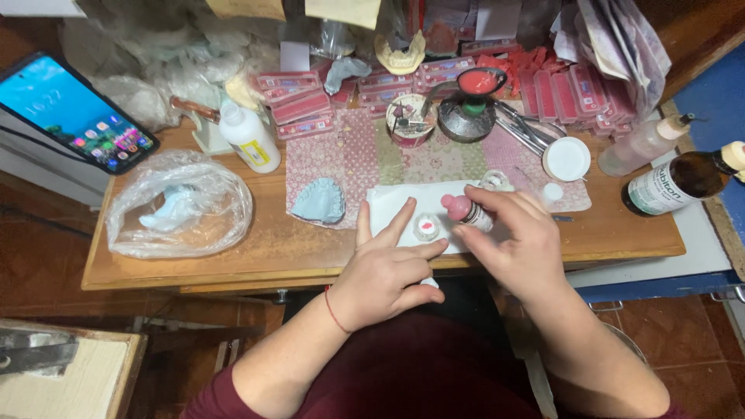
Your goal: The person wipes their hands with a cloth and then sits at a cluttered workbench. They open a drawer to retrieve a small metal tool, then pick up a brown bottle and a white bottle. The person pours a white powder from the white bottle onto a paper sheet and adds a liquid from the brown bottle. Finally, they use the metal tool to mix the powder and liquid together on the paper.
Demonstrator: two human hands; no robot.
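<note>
- Small round dish (426, 226) with a red-pink blob inside, sits on the white paper towel (388, 203) at the near edge of the wooden table (256, 244), head view.
- My left hand (386, 268) rests on the towel, fingers (397, 219) spread fairly wide, index and middle framing the dish on its left and near side, fingertip just beside the rim; holding nothing.
- My right hand (516, 240) is wrapped around a small bottle with a pink tip (463, 209), tilted so the tip points toward the dish, just to its right; fingers curled close on it.
- Red string bracelet (334, 310) on my left wrist.
- Pale blue dental cast (320, 200) lies left of the towel on a patterned cloth (349, 151).
- Clear plastic bag (180, 203) with another pale cast, further left.
- White squeeze bottle (248, 136) behind the bag; phone (74, 112) with lit screen at far left.
- Brown glass bottle (683, 180) and clear spray bottle (642, 143) at far right.
- White round lid (566, 157), metal tools, red-pink boxes (299, 105) stacked along the back.
</note>
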